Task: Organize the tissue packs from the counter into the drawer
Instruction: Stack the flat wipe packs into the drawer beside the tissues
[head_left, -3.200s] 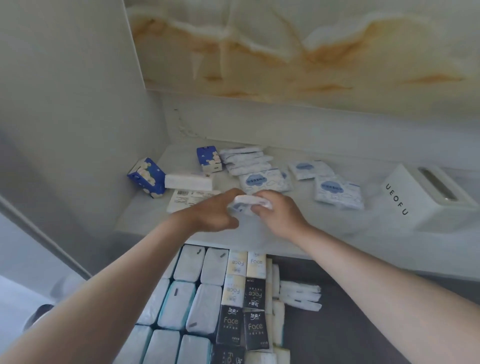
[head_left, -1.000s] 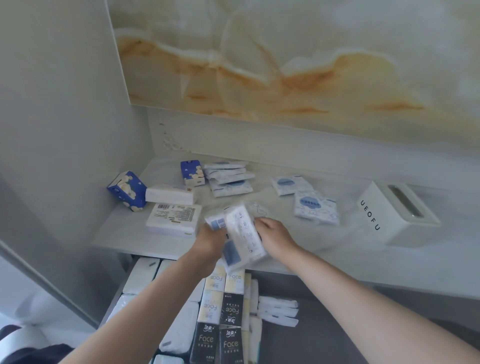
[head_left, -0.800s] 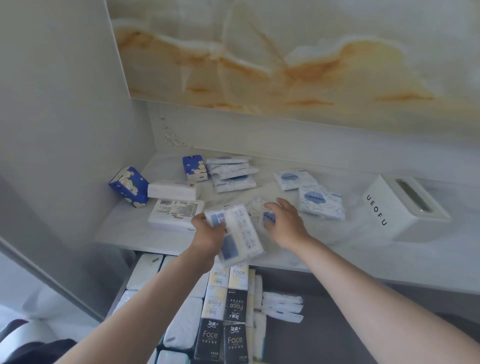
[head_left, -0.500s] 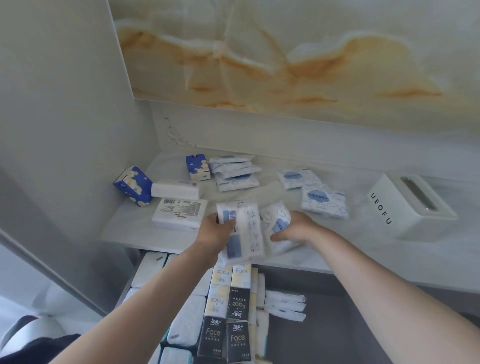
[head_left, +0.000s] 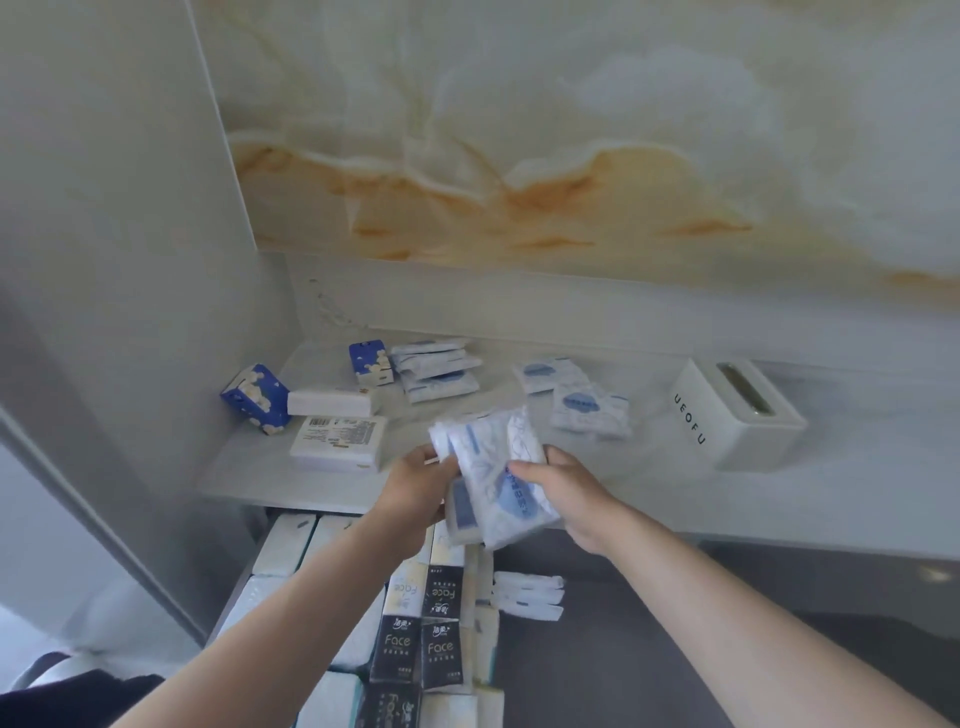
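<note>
Right hand (head_left: 566, 493) has lifted its pack off the surface (head_left: 244, 467) beside those in the left hand (head_left: 421, 488); both grip the packs (head_left: 493, 467) above the surface edge, over the drawer (head_left: 649, 649). Risk: fanned stack, slick-looking wrappers; one could slide out on lowering.

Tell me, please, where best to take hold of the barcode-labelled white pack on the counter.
Probably grip the barcode-labelled pack by its near long edge, coming from the front and above: it lies flat, label up, that edge is free, while another white pack sits close behind.
</note>
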